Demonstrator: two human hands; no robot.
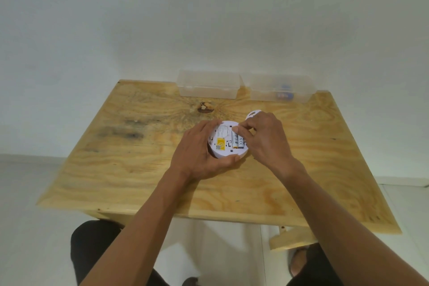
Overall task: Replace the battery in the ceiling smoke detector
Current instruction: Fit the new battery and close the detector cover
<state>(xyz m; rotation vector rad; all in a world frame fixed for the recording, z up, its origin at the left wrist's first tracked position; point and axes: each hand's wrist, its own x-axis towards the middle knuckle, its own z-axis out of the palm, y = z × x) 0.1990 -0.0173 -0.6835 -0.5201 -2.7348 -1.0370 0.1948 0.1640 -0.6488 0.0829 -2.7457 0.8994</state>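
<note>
round white plastic smoke detector (226,146) lying back-up near the middle of the pale plywood table (139,169), battery bay exposed, two silver cylindrical batteries (238,142) seated side by side at its right. left hand (199,153) curled round the detector's left and near rim, thumb along the near edge, holding it steady. right hand (264,139) hooked over the right side, fingertips (241,128) bent down onto the far ends of the batteries, seemingly pinching or prying at one; exact contact too small to tell. small white plastic cover piece (253,114) lying on the table just beyond the right hand. two clear plastic lidded boxes at the far edge: left box (207,87) seemingly empty, right box (282,90) with something blue inside, maybe fresh cells. step in hand, by the look: working a battery at the bay, probably lifting out an old one. next move likely calls for levering one end against the spring while keeping the detector pinned, then carrying the cell clear.
</note>
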